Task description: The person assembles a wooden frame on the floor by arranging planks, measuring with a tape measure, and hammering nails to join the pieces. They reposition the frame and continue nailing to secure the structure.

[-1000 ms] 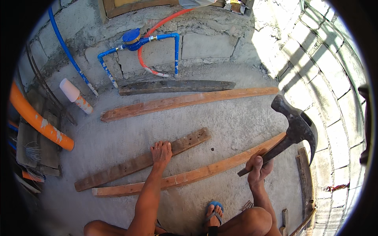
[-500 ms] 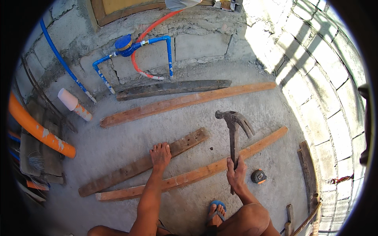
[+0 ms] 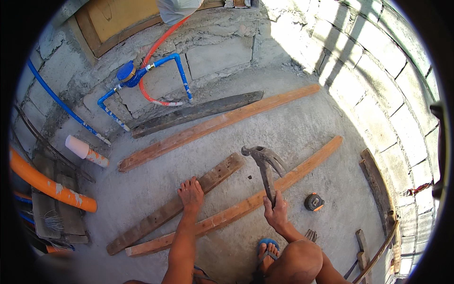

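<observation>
Hammer [image 3: 265, 168], in our right hand [image 3: 276, 211]: the fingers are wrapped round its handle, and its head points away from us, face to the left, claw to the right. In our view it crosses in front of an orange-brown plank [image 3: 231, 215].

Our left hand [image 3: 191, 194] lies across the top of a dark brown board [image 3: 163, 212], fingertips at its far edge; we cannot tell whether it grips. Our hands are well apart. The board lies beyond the plank, their left ends close together.

Right of our right hand, a tape measure [image 3: 314, 202] rests on the concrete floor [image 3: 293, 116]; some nails [image 3: 310, 235] lie near our right knee [image 3: 299, 261].

Farther out lie a second orange-brown plank [image 3: 220, 125] and, behind it, a grey beam [image 3: 198, 111]. By the block wall [image 3: 220, 57] stand blue pipes with a meter [image 3: 126, 72] and a red hose [image 3: 161, 39]. At far left, an orange pipe [image 3: 47, 183] slants down.
</observation>
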The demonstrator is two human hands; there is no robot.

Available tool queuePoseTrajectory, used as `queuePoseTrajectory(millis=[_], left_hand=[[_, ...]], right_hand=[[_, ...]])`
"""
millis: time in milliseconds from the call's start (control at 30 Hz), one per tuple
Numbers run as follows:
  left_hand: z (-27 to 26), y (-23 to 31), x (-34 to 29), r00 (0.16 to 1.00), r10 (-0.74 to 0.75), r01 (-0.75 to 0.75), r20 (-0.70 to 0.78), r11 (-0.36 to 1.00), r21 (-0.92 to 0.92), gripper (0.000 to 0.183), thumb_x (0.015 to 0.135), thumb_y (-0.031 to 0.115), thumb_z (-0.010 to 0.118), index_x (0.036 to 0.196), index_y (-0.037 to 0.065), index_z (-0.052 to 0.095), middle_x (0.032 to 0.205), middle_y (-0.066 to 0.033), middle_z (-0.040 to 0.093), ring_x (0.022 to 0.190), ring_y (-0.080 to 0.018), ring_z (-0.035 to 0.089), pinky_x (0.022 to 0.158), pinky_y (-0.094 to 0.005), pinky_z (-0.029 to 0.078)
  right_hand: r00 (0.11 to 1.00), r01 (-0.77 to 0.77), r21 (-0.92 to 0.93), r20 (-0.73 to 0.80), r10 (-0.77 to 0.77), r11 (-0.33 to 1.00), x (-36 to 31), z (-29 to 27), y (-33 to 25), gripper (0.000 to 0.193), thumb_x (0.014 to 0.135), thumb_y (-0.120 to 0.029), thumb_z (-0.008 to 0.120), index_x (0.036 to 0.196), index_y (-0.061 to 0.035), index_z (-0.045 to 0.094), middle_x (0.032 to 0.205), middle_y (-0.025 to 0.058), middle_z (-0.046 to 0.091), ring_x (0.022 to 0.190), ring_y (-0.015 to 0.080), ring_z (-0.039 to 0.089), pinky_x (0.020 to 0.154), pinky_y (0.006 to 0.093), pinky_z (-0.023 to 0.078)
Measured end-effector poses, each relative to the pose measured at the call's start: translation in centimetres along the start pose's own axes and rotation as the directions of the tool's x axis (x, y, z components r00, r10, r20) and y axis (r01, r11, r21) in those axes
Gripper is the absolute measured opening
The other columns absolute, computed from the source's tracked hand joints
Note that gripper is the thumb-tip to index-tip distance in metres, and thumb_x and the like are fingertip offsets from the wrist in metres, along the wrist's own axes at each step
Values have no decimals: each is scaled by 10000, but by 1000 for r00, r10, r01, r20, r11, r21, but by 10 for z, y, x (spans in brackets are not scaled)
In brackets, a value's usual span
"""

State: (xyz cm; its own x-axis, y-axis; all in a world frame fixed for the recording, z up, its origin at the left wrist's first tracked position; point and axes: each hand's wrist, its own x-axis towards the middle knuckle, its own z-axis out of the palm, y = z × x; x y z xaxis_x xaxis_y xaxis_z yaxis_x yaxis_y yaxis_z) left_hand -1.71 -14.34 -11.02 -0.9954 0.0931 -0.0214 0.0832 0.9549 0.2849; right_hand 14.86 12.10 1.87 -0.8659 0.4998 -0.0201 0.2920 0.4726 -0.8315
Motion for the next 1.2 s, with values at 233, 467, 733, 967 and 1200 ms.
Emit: queuePoseTrajectory(millis=[233, 467, 733, 967, 1200], left_hand=[[-7, -2, 4, 995, -1, 0, 101, 1000, 14, 425, 1075, 317, 366, 1396, 134, 575, 1278, -163, 601, 1224, -362, 522, 1020, -592, 375], [-5, -2, 5, 997, 17, -18, 70, 1000, 12, 441, 1071, 331, 363, 1411, 132, 561, 1302, -168, 594, 1234, -360, 517, 1038, -568, 375], [-6, -4, 4, 998, 24, -25, 59, 1000, 10, 433, 1063, 327, 383, 1392, 126, 580, 1285, -182, 597, 1194, -366, 534, 1004, -573, 395], [-5, 3, 3, 1000, 21, -21, -10, 1000, 1, 451, 1060, 323, 386, 1417, 101, 553, 1262, -187, 600, 1186, -382, 535, 992, -596, 383], [9, 2, -6, 999, 17, -14, -48, 997, 74, 472, 1057, 306, 381, 1462, 103, 512, 1204, -179, 600, 1162, -371, 515, 978, -595, 349]], right_hand=[[991, 135, 41, -2, -135, 990, 30, -9, -26, 295, 985, -252, 642, 959, 19, 528, 648, 228, 588, 570, 400, 608, 522, 447, 428], [986, 163, -198, 64, -153, 967, 35, 5, -13, 328, 977, -316, 639, 959, -20, 501, 682, 261, 625, 630, 492, 622, 572, 550, 469], [987, 156, 28, 22, -156, 987, 15, 6, 2, 312, 982, -303, 626, 961, -16, 504, 712, 287, 636, 661, 507, 629, 593, 561, 479], [981, 176, -107, 104, -165, 978, 51, 18, -28, 290, 992, -259, 633, 948, -2, 506, 659, 268, 609, 629, 490, 630, 557, 501, 477], [995, 100, -4, 12, -100, 995, -10, -5, 9, 284, 965, -242, 670, 983, 5, 533, 667, 235, 632, 606, 451, 650, 531, 480, 476]])
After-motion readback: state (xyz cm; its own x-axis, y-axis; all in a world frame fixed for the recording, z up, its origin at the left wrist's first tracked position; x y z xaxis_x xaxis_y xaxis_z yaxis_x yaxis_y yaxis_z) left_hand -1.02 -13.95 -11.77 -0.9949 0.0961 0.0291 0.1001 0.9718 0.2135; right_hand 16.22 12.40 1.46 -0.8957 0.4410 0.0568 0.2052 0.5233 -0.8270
